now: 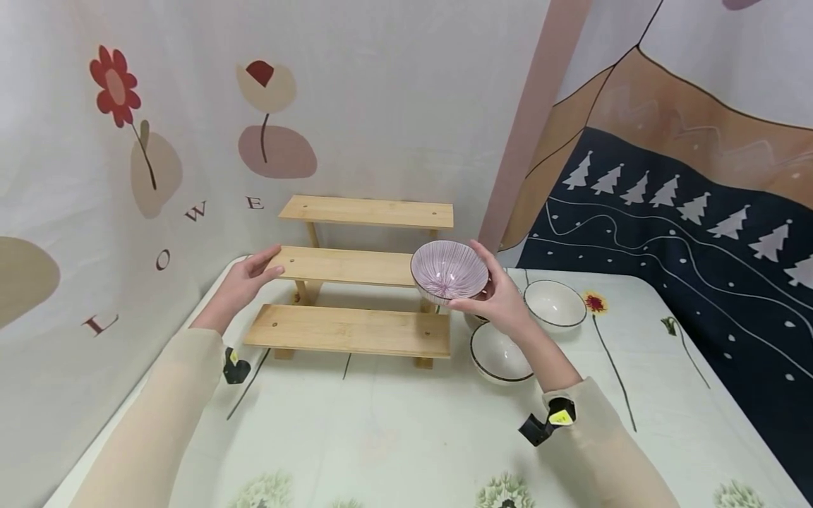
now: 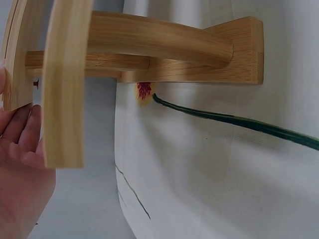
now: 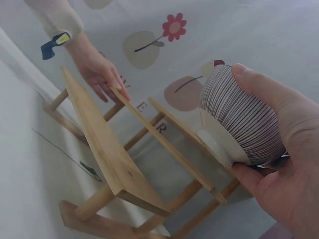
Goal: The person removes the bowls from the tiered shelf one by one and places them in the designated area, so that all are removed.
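Observation:
My right hand (image 1: 502, 296) holds a purple-lined bowl (image 1: 448, 271) by its right side, in the air in front of the right end of the middle step. The right wrist view shows the bowl (image 3: 238, 117) with dark stripes outside; the thumb lies against its wall and a finger is near its foot. At the left, my left hand (image 1: 244, 283) grips the end of the middle board of a three-step wooden shelf (image 1: 349, 330). In the left wrist view, the fingers (image 2: 22, 127) curl at the board's edge.
Right of the shelf, a white dark-rimmed bowl (image 1: 502, 353) stands on the table, with another white bowl (image 1: 555, 305) behind it. Something partly hidden sits behind the right hand. A patterned cloth wall (image 1: 394, 106) rises behind the shelf; a flower-print cloth (image 1: 381, 430) covers the table.

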The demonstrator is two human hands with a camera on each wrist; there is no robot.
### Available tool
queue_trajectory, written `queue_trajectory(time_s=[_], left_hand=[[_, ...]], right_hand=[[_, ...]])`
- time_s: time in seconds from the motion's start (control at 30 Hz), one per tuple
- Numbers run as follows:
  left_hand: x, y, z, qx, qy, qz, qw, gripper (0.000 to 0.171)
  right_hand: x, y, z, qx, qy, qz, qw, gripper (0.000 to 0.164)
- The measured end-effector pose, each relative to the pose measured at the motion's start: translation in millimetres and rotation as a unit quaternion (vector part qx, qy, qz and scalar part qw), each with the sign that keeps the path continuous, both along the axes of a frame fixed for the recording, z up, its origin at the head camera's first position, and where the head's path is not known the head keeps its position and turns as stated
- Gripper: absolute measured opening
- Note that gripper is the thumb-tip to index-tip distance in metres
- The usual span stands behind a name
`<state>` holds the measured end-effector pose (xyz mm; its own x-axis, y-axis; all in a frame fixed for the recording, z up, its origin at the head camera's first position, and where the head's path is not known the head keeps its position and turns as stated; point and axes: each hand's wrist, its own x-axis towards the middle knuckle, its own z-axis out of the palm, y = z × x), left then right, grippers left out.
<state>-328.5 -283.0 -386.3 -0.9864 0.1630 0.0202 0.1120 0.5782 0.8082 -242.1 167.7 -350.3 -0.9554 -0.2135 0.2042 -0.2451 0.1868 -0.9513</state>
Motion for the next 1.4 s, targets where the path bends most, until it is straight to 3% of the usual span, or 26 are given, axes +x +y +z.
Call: queue_trajectory(time_s=[0.4, 1.03, 1.4], left_hand=[[0.1, -2, 0.4, 0.0, 0.0, 0.003, 1.0, 0.078], [-4.4, -4, 0.4, 0.013, -0.006, 0.001, 0.9999, 0.072], [1.6, -1, 1.2, 0.011, 0.008, -0.001, 0.9999, 0.074]], right_hand=[[10.6, 33, -2.1, 0.038, -0.014, -0.05, 0.998, 0.104], [37.5, 81, -11.7, 0.005, -0.029, -0.075, 0.997, 0.105], [54.3, 108, -27.5, -0.043, -0.005, -0.07, 0.997, 0.103]])
